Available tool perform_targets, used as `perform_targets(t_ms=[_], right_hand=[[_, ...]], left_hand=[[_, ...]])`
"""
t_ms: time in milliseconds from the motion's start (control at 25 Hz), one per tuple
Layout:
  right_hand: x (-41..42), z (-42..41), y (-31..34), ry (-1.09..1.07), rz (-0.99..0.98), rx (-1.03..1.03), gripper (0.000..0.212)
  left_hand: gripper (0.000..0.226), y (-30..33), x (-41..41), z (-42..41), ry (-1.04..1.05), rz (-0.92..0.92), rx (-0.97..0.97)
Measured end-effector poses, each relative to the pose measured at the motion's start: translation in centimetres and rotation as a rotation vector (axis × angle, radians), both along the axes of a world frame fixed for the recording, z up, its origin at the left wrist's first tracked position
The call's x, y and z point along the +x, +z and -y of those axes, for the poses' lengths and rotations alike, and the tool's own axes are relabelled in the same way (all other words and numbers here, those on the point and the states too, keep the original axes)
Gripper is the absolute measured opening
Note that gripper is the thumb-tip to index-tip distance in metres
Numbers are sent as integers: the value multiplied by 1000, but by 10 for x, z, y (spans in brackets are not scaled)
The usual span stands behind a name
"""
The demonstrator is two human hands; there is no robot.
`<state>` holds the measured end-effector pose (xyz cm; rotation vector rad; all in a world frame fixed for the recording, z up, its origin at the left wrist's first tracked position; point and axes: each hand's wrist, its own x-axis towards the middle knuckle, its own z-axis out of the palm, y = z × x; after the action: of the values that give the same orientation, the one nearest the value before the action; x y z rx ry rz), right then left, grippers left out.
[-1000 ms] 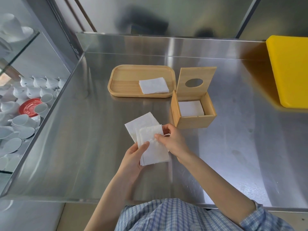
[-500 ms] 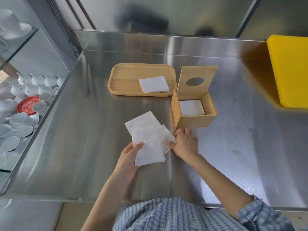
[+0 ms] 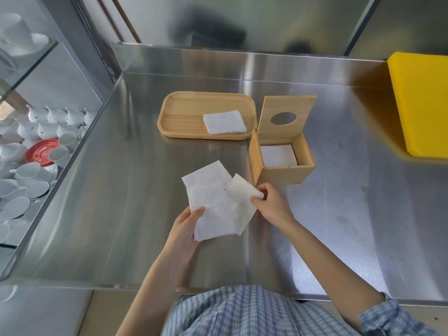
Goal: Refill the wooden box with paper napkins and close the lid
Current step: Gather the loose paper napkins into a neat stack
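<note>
Left hand [image 3: 185,226] grips a napkin stack [image 3: 213,214] thumb-up; right hand [image 3: 271,204] pinches one napkin's [image 3: 242,197] corner.

- The left hand [image 3: 185,229] hides the lower left corner of the napkin stack [image 3: 213,209]; how many sheets it holds cannot be told.
- The wooden box [image 3: 282,174] hides the depth of the napkins [image 3: 278,155] inside it behind its near wall.
- The yellow board [image 3: 421,103] is cut off by the right edge.
- The white cups [image 3: 36,151] at left are partly cut off by the picture's edge — some blur behind the glass shelf [image 3: 31,61].
- The dark reflections on the steel wall [image 3: 208,35] are too smeared to read.
</note>
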<state>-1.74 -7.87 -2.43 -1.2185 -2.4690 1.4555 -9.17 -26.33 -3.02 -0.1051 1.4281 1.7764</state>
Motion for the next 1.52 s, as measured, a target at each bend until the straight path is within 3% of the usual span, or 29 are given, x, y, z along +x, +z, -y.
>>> perform_targets(t_ms=[120, 240, 440, 680, 1000, 1200, 1520], right_hand=[[5, -7, 16, -97, -161, -189, 5], [9, -12, 36, -85, -265, -285, 9], [11, -20, 68, 83, -336, -326, 12], [2, -7, 85, 308, -367, -633, 14], [-20, 16, 44, 240, -108, -293, 10], [-18, 18, 32, 140, -109, -208, 11], [-26, 25, 25, 171, -116, -33, 11]], left_hand=[[22, 0, 1, 0, -2, 11, 3], [23, 2, 0, 1, -6, 5, 17], [24, 5, -2, -1, -71, -7, 77], [26, 7, 0, -9, -79, 30, 103], [27, 12, 9, -14, -131, 5, 89], [31, 10, 9, -15, -130, 26, 67], [37, 10, 4, -15, -74, 101, 92]])
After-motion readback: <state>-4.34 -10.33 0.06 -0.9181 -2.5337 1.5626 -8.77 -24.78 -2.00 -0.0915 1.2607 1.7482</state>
